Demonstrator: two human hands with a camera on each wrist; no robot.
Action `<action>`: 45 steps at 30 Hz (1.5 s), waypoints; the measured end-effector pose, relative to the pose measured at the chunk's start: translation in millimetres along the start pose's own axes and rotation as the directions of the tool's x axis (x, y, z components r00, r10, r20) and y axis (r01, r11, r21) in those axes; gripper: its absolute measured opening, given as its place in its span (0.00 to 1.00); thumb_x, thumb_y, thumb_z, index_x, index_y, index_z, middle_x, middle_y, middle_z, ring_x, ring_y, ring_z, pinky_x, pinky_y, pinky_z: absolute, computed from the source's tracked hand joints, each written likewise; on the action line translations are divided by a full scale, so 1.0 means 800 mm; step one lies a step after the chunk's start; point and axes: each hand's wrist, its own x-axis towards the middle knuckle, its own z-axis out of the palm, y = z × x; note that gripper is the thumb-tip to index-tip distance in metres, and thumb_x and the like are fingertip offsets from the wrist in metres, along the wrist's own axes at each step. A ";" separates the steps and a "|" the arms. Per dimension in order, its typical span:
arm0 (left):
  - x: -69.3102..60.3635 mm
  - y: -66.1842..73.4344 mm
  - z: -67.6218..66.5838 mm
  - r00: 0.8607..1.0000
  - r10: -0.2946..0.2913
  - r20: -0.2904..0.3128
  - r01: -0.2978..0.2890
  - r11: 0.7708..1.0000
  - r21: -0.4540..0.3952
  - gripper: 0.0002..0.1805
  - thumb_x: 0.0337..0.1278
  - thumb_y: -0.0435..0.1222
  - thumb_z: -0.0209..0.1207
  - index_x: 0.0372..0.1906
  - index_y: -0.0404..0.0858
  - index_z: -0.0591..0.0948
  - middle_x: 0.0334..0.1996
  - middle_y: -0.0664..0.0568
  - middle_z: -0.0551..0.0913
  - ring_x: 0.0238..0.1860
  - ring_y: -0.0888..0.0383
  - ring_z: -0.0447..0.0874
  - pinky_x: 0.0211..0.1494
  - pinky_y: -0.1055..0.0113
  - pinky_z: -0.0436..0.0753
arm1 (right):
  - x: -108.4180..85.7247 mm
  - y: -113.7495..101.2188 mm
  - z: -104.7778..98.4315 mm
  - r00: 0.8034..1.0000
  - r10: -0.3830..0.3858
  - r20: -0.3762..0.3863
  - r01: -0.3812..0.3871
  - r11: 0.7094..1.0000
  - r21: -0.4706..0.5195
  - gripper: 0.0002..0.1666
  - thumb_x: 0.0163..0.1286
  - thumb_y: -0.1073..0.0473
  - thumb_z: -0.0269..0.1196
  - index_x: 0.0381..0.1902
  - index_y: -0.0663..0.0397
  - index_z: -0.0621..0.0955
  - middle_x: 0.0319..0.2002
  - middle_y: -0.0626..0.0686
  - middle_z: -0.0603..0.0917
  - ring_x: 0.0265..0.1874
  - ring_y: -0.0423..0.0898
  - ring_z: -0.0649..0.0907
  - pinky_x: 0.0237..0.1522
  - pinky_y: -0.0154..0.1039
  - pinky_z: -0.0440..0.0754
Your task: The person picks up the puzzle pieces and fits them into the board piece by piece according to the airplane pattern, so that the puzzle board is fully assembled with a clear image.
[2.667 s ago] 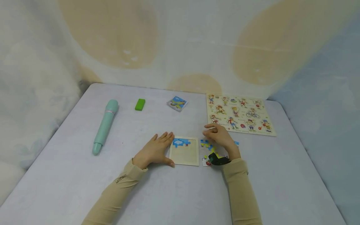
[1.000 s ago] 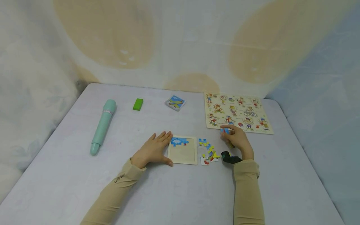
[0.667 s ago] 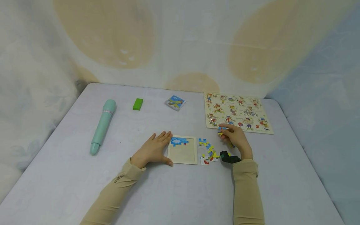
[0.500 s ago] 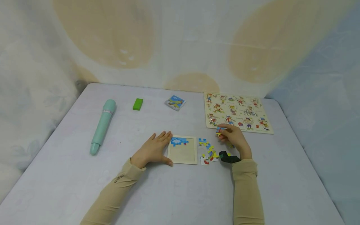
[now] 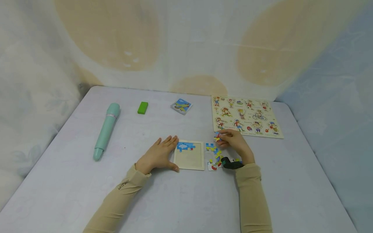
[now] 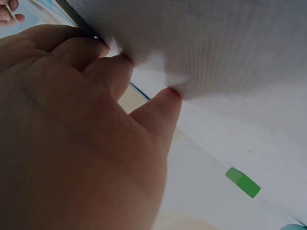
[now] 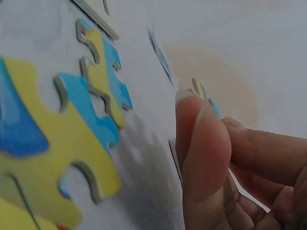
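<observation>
A shallow wooden puzzle tray (image 5: 189,169) lies in the middle of the table, with joined blue jigsaw pieces (image 5: 183,146) in its upper left corner. My left hand (image 5: 158,157) rests flat at the tray's left edge, fingers spread. Between thumb and fingers, my right hand (image 5: 234,142) pinches a blue, red and yellow jigsaw piece (image 5: 217,136) above the table, right of the tray. Loose jigsaw pieces (image 7: 100,72) lie below that hand, partly hidden by it and the wrist camera in the head view. In the right wrist view the fingers cover most of the held piece.
A board of sports figures (image 5: 247,116) lies at the back right. Farther back are a small picture card (image 5: 182,106) and a green block (image 5: 142,108). A mint-green, microphone-shaped thing (image 5: 106,131) lies on the left.
My right hand has picked up a jigsaw piece, turned it in its fingers and carried it left toward the tray. My left hand has stayed at the tray's edge.
</observation>
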 end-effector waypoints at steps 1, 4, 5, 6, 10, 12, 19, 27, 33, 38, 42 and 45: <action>0.000 0.000 0.000 1.000 0.001 -0.002 -0.001 1.000 0.000 0.65 0.34 0.63 0.71 0.76 0.37 0.53 0.77 0.47 0.51 0.78 0.48 0.46 0.78 0.42 0.48 | 0.000 0.000 0.002 1.000 -0.001 0.014 0.001 1.000 0.004 0.24 0.74 0.60 0.55 0.63 0.69 0.72 0.33 0.46 0.86 0.27 0.36 0.86 0.35 0.31 0.85; 0.000 0.000 0.000 1.000 0.001 -0.002 -0.001 1.000 -0.003 0.65 0.34 0.63 0.71 0.76 0.37 0.53 0.77 0.47 0.51 0.78 0.48 0.46 0.78 0.42 0.47 | 0.001 -0.003 0.007 0.999 0.004 0.043 -0.004 1.000 0.004 0.23 0.73 0.60 0.56 0.61 0.69 0.73 0.29 0.45 0.86 0.25 0.37 0.86 0.33 0.32 0.85; 0.000 0.000 0.000 1.000 0.001 -0.002 -0.001 1.000 -0.004 0.65 0.34 0.63 0.71 0.76 0.37 0.53 0.77 0.47 0.51 0.78 0.48 0.46 0.78 0.42 0.47 | 0.001 -0.003 0.009 0.999 0.006 0.052 -0.006 1.000 -0.005 0.23 0.73 0.59 0.57 0.61 0.69 0.74 0.28 0.45 0.86 0.25 0.38 0.85 0.33 0.32 0.85; 0.000 0.000 0.000 1.000 0.000 -0.002 0.000 1.000 -0.004 0.65 0.34 0.63 0.71 0.76 0.38 0.53 0.77 0.47 0.51 0.78 0.48 0.46 0.78 0.42 0.47 | 0.002 -0.004 0.012 0.998 0.011 0.060 -0.010 1.000 -0.019 0.23 0.73 0.59 0.57 0.60 0.69 0.74 0.27 0.45 0.86 0.24 0.38 0.85 0.32 0.32 0.85; 0.001 -0.001 0.001 1.000 -0.003 0.000 0.003 1.000 0.002 0.65 0.34 0.63 0.71 0.76 0.38 0.53 0.77 0.48 0.51 0.79 0.48 0.46 0.78 0.42 0.47 | 0.003 -0.009 0.023 0.996 0.020 0.086 -0.013 0.997 -0.077 0.22 0.72 0.57 0.59 0.56 0.68 0.75 0.26 0.45 0.85 0.23 0.39 0.83 0.28 0.31 0.83; 0.002 -0.002 0.002 1.000 -0.002 0.000 0.002 1.000 0.006 0.66 0.34 0.63 0.71 0.76 0.38 0.53 0.77 0.48 0.51 0.79 0.48 0.46 0.78 0.42 0.47 | 0.004 -0.011 0.028 0.995 0.019 0.101 -0.010 0.995 -0.096 0.21 0.71 0.57 0.60 0.54 0.68 0.75 0.26 0.45 0.85 0.22 0.39 0.83 0.26 0.30 0.82; 0.002 -0.003 0.003 1.000 0.001 0.000 -0.001 1.000 0.012 0.66 0.34 0.64 0.70 0.76 0.38 0.53 0.77 0.48 0.51 0.79 0.48 0.45 0.78 0.42 0.47 | 0.005 -0.019 0.045 0.990 0.004 0.142 0.014 0.992 -0.126 0.17 0.68 0.57 0.62 0.47 0.65 0.77 0.24 0.46 0.84 0.22 0.39 0.82 0.24 0.31 0.79; 0.002 -0.002 0.002 1.000 0.000 0.006 0.000 1.000 0.006 0.65 0.34 0.63 0.71 0.76 0.38 0.53 0.78 0.48 0.51 0.79 0.48 0.45 0.78 0.43 0.47 | 0.007 -0.021 0.059 0.986 -0.009 0.164 0.028 0.993 -0.113 0.17 0.68 0.56 0.64 0.45 0.65 0.78 0.25 0.48 0.85 0.21 0.41 0.82 0.24 0.33 0.80; 0.002 -0.003 0.002 1.000 0.000 -0.002 0.000 1.000 0.006 0.65 0.34 0.63 0.71 0.76 0.37 0.54 0.77 0.48 0.51 0.78 0.48 0.46 0.78 0.42 0.48 | 0.006 -0.023 0.066 0.985 -0.020 0.171 0.044 0.990 -0.134 0.16 0.68 0.56 0.64 0.46 0.64 0.79 0.27 0.52 0.85 0.21 0.42 0.81 0.24 0.34 0.80; 0.001 -0.002 0.002 1.000 0.002 -0.004 -0.002 1.000 0.009 0.65 0.34 0.63 0.71 0.76 0.37 0.54 0.77 0.47 0.52 0.78 0.48 0.46 0.78 0.42 0.48 | 0.004 -0.024 0.068 0.988 -0.013 0.157 0.038 0.988 -0.152 0.16 0.67 0.57 0.64 0.45 0.64 0.79 0.28 0.53 0.86 0.21 0.42 0.81 0.24 0.34 0.80; 0.001 -0.001 0.000 1.000 -0.005 0.003 0.005 1.000 0.007 0.65 0.34 0.63 0.71 0.76 0.37 0.54 0.77 0.48 0.51 0.79 0.48 0.46 0.78 0.42 0.48 | 0.004 -0.025 0.069 0.989 -0.004 0.148 0.029 0.985 -0.170 0.15 0.67 0.56 0.64 0.44 0.63 0.79 0.27 0.52 0.86 0.20 0.42 0.81 0.23 0.34 0.80; 0.000 0.000 -0.001 1.000 -0.008 0.005 0.008 1.000 0.004 0.66 0.33 0.63 0.71 0.76 0.37 0.54 0.77 0.47 0.52 0.78 0.48 0.46 0.77 0.41 0.48 | 0.004 -0.026 0.071 0.989 -0.003 0.147 0.029 0.984 -0.174 0.15 0.67 0.56 0.65 0.44 0.63 0.79 0.27 0.52 0.86 0.20 0.42 0.81 0.23 0.34 0.80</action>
